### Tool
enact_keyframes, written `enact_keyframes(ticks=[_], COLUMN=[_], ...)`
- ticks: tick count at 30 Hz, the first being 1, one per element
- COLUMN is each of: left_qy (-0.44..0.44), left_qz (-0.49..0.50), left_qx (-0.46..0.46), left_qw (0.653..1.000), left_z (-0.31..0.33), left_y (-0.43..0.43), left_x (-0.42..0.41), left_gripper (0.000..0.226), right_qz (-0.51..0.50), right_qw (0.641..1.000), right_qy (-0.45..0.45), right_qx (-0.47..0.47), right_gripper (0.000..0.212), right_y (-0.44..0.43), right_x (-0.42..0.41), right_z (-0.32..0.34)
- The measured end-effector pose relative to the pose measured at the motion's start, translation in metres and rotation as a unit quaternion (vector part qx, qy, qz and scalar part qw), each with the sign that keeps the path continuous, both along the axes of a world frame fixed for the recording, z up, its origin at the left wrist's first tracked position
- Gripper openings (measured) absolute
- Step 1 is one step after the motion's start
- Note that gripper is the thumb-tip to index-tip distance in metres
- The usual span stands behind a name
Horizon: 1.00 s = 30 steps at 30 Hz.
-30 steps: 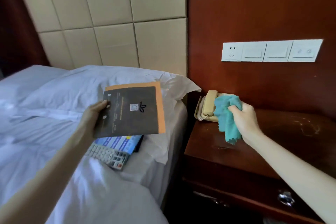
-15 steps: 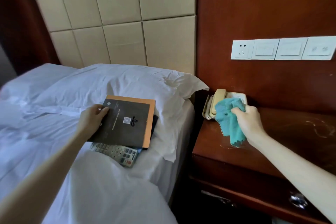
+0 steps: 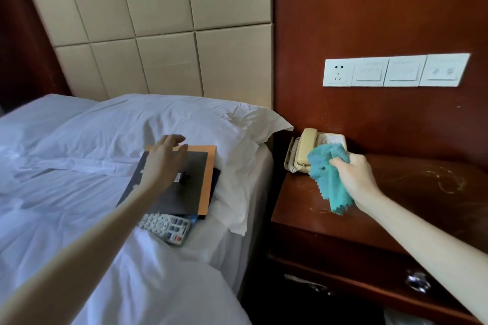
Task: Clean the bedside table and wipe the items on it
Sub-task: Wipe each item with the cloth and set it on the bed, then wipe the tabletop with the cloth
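Dark wooden table (image 3: pixel 303 206) beside the bed (image 3: pixel 79 219) carries only the beige telephone (image 3: pixel 306 149) at its back corner. The left hand (image 3: pixel 165 163), grip now spread, has just laid the black-and-orange folder (image 3: pixel 195 187) on the bed over the remote control (image 3: pixel 166 227). With the table freed, the right hand (image 3: pixel 353 174) pinches the teal cloth (image 3: pixel 327 177) just before the telephone, probably to wipe it next.

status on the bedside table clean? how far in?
Done: the folder and remote lie on the bed, off the table; the left hand is open above the folder. In hand: the right hand grips the cloth beside the phone. Left: the phone sits on the table, whose top shows pale smears, so wiping looks barely begun.
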<state>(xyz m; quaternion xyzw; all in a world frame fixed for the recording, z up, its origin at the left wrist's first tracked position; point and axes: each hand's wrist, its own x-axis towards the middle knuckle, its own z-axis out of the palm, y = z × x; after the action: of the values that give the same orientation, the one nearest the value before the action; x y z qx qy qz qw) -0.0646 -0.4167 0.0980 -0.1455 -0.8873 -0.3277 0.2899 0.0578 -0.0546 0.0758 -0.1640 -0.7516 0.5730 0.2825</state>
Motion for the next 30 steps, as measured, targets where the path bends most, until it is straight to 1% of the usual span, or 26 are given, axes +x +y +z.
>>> enact_keyframes(ticks=[3, 7, 13, 16, 18, 21, 26, 30], left_qy=[0.007, 0.000, -0.022, -0.017, -0.026, -0.035, -0.058, -0.054], left_qz=[-0.047, -0.137, -0.241, -0.279, -0.303, -0.326, -0.369, -0.398], left_qx=[0.018, 0.035, 0.010, -0.020, -0.024, -0.040, -0.084, -0.107], left_qw=[0.999, 0.990, 0.970, 0.960, 0.952, 0.944, 0.924, 0.909], left_z=[0.002, -0.002, -0.020, -0.032, -0.042, -0.057, -0.083, -0.098], left_y=[0.036, 0.085, 0.167, 0.209, 0.235, 0.268, 0.312, 0.342], left_x=[0.009, 0.018, 0.032, 0.045, 0.055, 0.070, 0.096, 0.116], left_gripper=[0.025, 0.023, 0.025, 0.023, 0.021, 0.022, 0.024, 0.027], right_qz=[-0.007, -0.040, -0.106, -0.149, -0.173, -0.226, -0.312, -0.362], right_qw=[1.000, 0.999, 0.994, 0.988, 0.983, 0.971, 0.945, 0.922], right_qy=[0.003, -0.004, -0.016, -0.021, -0.023, -0.036, -0.060, -0.063], right_qx=[0.008, 0.029, 0.037, 0.047, 0.051, 0.064, 0.080, 0.120], right_gripper=[0.013, 0.017, 0.016, 0.017, 0.017, 0.021, 0.016, 0.022], right_y=[0.008, 0.029, 0.077, 0.106, 0.125, 0.151, 0.196, 0.220], right_x=[0.009, 0.027, 0.064, 0.083, 0.098, 0.122, 0.168, 0.206], right_z=[0.002, 0.004, 0.001, -0.001, -0.001, -0.003, -0.011, -0.017])
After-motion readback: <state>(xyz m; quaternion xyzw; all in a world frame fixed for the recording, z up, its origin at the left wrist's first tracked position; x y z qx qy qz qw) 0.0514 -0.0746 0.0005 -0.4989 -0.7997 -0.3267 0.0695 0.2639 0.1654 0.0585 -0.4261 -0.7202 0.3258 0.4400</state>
